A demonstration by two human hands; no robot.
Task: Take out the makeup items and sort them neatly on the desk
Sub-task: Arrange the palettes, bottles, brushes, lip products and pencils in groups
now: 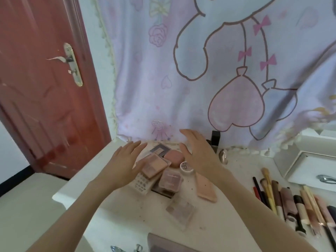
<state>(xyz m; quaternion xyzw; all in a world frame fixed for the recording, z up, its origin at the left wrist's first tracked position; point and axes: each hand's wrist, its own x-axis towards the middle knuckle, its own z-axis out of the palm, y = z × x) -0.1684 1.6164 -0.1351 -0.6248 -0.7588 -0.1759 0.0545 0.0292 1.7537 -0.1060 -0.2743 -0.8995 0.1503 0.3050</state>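
Hovering over a cluster of makeup compacts (160,171) at the back-left of the white bench (227,202) are both hands, palms down. Left hand (125,164): fingers straight and slightly spread, tips over or on a peach palette (156,165); actual contact cannot be told. Right hand (198,153): fingers straight and apart, nothing held, thumb pointing toward the left hand.

Cluster contents:
- peach palette stacked tilted on a white patterned case (141,185)
- grey-framed palette (160,150) behind it, close to the curtain
- rounded pink compact (173,158) between the two hands
- clear mauve compact (170,180) in front, lying on a dark case
- small white round jar (186,167) just beside the right wrist

Slightly apart, nearer the camera: a peach oblong case (206,188) lies under the right forearm line, and a clear-lidded palette (181,212) lies on its own toward the bench front.

A row of brushes and pencils (291,202) is laid side by side at the right of the bench, well apart from the compacts. A dark upright bottle (215,139) stands at the back behind the right hand, with a small shiny object (224,156) beside it.

A white tray (309,166) sits at the far right. A pink cartoon-print curtain (200,70) hangs behind the bench; a red door (45,88) with a metal handle is seen at left.
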